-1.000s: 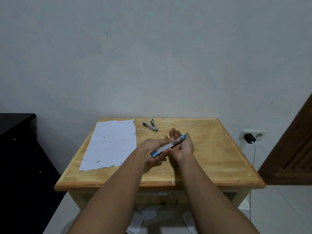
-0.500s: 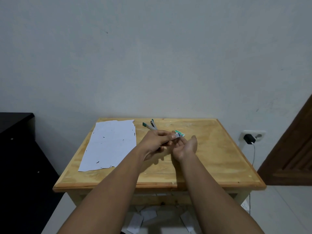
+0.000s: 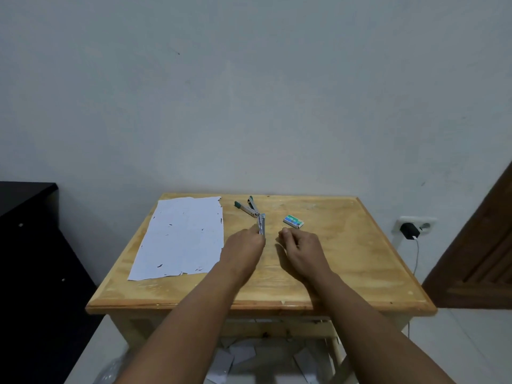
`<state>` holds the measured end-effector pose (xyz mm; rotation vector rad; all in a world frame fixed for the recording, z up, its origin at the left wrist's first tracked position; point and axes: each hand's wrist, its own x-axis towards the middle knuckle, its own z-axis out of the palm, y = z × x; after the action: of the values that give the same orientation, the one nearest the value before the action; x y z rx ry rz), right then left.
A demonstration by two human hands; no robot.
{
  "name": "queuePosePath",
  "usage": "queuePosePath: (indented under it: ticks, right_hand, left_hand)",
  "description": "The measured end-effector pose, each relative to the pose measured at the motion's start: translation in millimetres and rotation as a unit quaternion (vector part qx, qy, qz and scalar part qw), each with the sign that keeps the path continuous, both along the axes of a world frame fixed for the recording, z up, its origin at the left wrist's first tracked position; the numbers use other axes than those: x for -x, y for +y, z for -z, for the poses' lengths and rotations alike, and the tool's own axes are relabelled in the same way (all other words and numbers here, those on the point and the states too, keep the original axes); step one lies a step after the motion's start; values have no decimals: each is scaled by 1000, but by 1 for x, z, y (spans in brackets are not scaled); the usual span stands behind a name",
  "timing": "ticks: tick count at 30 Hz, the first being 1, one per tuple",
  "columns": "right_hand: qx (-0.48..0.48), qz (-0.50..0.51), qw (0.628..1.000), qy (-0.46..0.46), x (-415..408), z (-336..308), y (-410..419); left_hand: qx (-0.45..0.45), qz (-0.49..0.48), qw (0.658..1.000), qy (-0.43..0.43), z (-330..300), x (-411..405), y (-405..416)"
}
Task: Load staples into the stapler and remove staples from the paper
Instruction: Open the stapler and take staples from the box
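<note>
On the wooden table (image 3: 360, 261), my left hand (image 3: 243, 246) pinches a short silvery strip of staples (image 3: 261, 224) that sticks up and away from the fingers. Just beyond the strip, the stapler (image 3: 247, 208) lies hinged open, with green ends and metal arms. My right hand (image 3: 302, 245) hovers over the table's middle with its fingers curled and nothing visible in them. A small green and white staple box (image 3: 293, 221) lies on the wood just beyond that hand, apart from it. The white paper (image 3: 182, 236), with dark staple marks and ragged edges, lies on the left.
A dark cabinet (image 3: 30, 245) stands to the left of the table. On the right, a wall socket with a black charger (image 3: 410, 230) and a brown door (image 3: 482, 250). Paper scraps (image 3: 241, 356) lie on the floor under the table.
The staple box has left my hands and now lies on the table. My hands have moved apart, and my left hand now holds the staple strip near the stapler.
</note>
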<state>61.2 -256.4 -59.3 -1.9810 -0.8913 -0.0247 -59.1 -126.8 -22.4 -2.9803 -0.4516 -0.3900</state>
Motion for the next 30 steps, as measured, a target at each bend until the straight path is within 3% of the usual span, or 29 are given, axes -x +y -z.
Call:
queuePosePath:
  ticks: [6, 9, 11, 14, 16, 22, 26, 28, 30]
  right_hand:
    - [-27, 31, 999, 17, -7, -2, 2]
    - [-22, 90, 995, -22, -20, -12, 3]
    - [51, 106, 991, -57, -32, -17, 4]
    - [230, 37, 968, -92, -46, -21, 5]
    - [281, 9, 953, -113, -52, -17, 5]
    - [169, 72, 976, -117, -64, -3, -17]
    - [140, 85, 984, -69, -69, -3, -33]
    - [112, 94, 988, -40, -68, -5, -42]
    - [79, 93, 992, -14, -66, -4, -49]
  left_hand:
    - [-91, -12, 994, 63, -9, -6, -3]
    - [-97, -19, 992, 81, -13, -9, -5]
    - [-94, -24, 992, 85, -17, -10, -8]
    - [-70, -23, 993, 95, -21, -10, -14]
    - [-57, -19, 993, 97, -24, -9, -16]
    - [-82, -2, 993, 85, -24, -2, -12]
    - [-65, 24, 997, -22, -16, -5, -16]
    - [-24, 41, 995, -83, -12, -16, -26]
    - [81, 37, 987, -137, -12, -28, -39]
